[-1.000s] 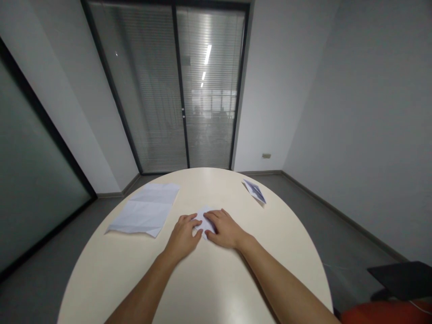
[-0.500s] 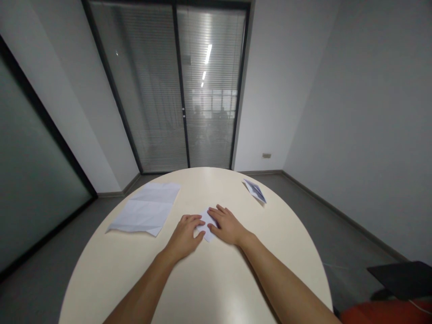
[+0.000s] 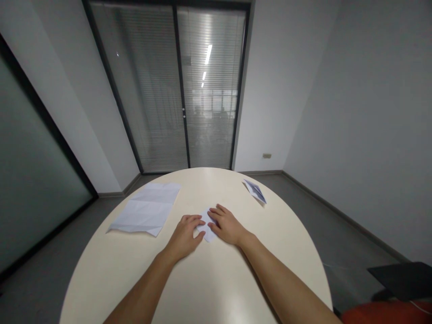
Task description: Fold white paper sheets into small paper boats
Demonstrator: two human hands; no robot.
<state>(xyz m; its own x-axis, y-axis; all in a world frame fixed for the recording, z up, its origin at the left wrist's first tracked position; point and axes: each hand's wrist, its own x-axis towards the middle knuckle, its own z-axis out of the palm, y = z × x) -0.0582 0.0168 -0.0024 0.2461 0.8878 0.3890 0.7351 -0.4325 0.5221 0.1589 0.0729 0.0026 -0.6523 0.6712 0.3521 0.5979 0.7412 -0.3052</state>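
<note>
A small folded piece of white paper lies flat on the table between my hands. My left hand rests at its left edge, thumb and fingers apart, fingertips on the paper. From the right, my right hand lies over the paper's right side with its fingers spread and pressing down. Part of the paper is hidden under both hands. Neither hand grips it.
The round cream table carries a large creased sheet of white paper at the left and a folded paper at the far right. Beyond its right edge is a red seat with a black flat object by it.
</note>
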